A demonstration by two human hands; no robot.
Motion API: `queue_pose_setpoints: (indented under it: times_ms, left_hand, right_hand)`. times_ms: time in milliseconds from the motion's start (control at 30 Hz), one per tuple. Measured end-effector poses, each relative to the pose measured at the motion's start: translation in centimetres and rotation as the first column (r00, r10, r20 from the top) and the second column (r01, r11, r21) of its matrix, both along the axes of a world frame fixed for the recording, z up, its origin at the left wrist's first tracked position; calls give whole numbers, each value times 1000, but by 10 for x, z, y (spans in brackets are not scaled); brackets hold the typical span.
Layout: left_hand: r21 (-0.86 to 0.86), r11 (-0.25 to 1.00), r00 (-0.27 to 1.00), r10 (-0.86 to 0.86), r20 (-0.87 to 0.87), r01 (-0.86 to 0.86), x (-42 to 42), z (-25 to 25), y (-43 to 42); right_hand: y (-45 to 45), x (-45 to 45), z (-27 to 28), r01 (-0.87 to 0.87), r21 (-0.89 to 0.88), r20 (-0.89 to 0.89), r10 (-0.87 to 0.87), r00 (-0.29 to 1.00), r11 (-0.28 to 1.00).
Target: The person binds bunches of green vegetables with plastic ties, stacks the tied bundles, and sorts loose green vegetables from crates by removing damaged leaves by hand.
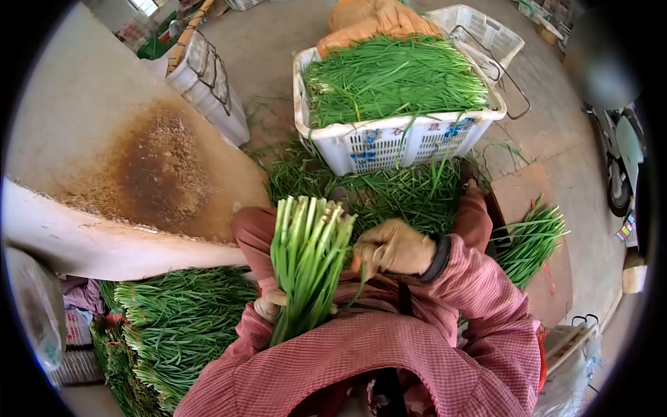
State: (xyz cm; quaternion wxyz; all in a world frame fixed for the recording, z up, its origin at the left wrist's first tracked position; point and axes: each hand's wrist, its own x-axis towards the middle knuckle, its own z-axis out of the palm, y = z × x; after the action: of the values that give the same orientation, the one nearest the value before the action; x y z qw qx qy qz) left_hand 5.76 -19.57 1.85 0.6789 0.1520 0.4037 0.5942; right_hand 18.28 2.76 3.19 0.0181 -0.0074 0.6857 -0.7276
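Note:
A thick bunch of green chives [303, 267] stands upright in front of my chest, pale cut ends at the top. My left hand [271, 304] is closed around its lower part, mostly hidden behind the leaves. Just right of the bunch, my gloved right hand [396, 249] is closed, fingertips pinched together near the stems. A thin green chive leaf [362, 281] hangs down from those fingertips. Something orange shows at the fingertips, too small to make out.
Ahead stands a white crate [410, 144] heaped with chives, an orange-brown cloth [379, 17] at its back. Loose leaves [403, 201] litter the floor between my feet. Stacked chives [187, 320] lie at left beside a stained board [83, 139]; another bundle [531, 243] rests at right.

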Motion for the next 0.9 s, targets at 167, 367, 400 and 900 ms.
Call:
queue_pose_setpoints:
  times_ms: [167, 367, 400, 900]
  left_hand:
    - [9, 999, 998, 36, -43, -35, 3, -1, 9]
    - [31, 998, 997, 53, -52, -52, 2, 0, 12]
    - [36, 998, 997, 51, -57, -49, 4, 1, 13]
    - [73, 993, 989, 103, -102, -96, 20, 10, -2]
  right_hand:
    - [78, 3, -5, 429, 887, -461, -273, 844, -172]
    - [19, 12, 5, 389, 203, -62, -384, 921, 899]
    - [7, 9, 5, 244, -37, 92, -240, 966, 969]
    - [-21, 11, 12, 392, 787, -286, -283, 916, 476]
